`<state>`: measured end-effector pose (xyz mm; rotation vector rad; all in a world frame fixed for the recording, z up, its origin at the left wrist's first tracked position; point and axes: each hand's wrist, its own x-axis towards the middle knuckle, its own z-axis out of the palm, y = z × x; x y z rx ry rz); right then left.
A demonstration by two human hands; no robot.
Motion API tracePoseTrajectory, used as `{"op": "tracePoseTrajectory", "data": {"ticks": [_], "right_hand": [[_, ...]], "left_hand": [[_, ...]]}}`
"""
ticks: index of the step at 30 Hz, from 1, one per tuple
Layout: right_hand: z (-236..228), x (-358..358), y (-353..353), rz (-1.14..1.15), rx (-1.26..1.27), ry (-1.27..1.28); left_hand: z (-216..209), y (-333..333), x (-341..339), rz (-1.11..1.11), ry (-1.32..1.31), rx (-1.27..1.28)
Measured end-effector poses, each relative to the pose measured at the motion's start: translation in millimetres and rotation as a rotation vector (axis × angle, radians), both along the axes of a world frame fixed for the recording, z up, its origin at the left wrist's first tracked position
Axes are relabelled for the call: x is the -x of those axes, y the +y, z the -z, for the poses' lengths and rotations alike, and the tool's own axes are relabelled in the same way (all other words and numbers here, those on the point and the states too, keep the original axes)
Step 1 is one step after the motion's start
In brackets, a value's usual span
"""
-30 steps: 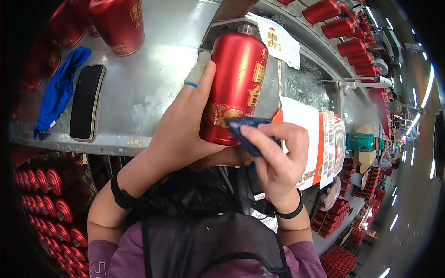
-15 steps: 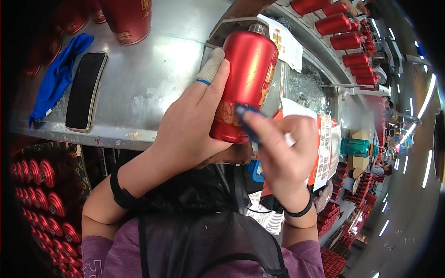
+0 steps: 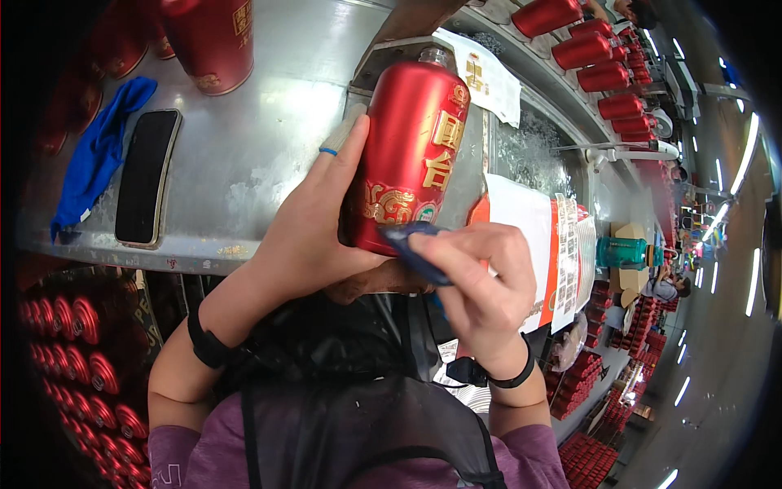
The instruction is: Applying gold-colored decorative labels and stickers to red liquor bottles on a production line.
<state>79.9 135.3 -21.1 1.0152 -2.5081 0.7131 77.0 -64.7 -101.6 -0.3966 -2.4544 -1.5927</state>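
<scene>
A glossy red bottle (image 3: 399, 138) with gold relief decoration and a clear glass neck lies tilted in front of me, its neck pointing away. My left hand (image 3: 305, 216) grips it along its left side and under its base; one finger wears a pale knitted finger cot (image 3: 340, 134) with a blue rim. In my right hand (image 3: 485, 281) a dark blue cloth (image 3: 415, 251) is pinched between thumb and fingers. The cloth touches the lower part of the bottle, close to the gold band.
On the metal table (image 3: 277, 138) lie a black phone (image 3: 147, 178) and a bright blue cloth (image 3: 102, 155). More red bottles (image 3: 213, 45) stand at the far left. Label sheets (image 3: 562, 253) lie to the right. Stacked red bottles (image 3: 85, 359) fill the lower left.
The bottle has turned in my left hand, bringing its gold lettering to face up, and shifted slightly left. The cloth in my right hand has moved down toward the bottle's base.
</scene>
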Motion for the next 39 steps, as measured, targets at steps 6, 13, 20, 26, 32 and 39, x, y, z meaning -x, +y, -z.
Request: {"op": "tracePoseTrajectory", "data": {"ticks": [6, 13, 20, 26, 32, 39], "right_hand": [[9, -4, 10, 0.052, 0.043, 0.016], [10, -1, 12, 0.017, 0.065, -0.022], [6, 14, 22, 0.125, 0.01, -0.005], [4, 17, 20, 0.072, 0.058, -0.064], [5, 0, 2, -0.005, -0.054, 0.057], [-10, -25, 1, -0.027, -0.042, -0.09]], "left_hand": [[3, -3, 1, 0.065, -0.045, -0.043], [6, -6, 4, 0.094, -0.054, -0.035], [3, -5, 5, 0.105, -0.039, -0.028], [3, -5, 4, 0.105, -0.084, -0.059], [3, -7, 6, 0.106, -0.097, -0.03], [7, -6, 2, 0.04, 0.039, -0.009]]}}
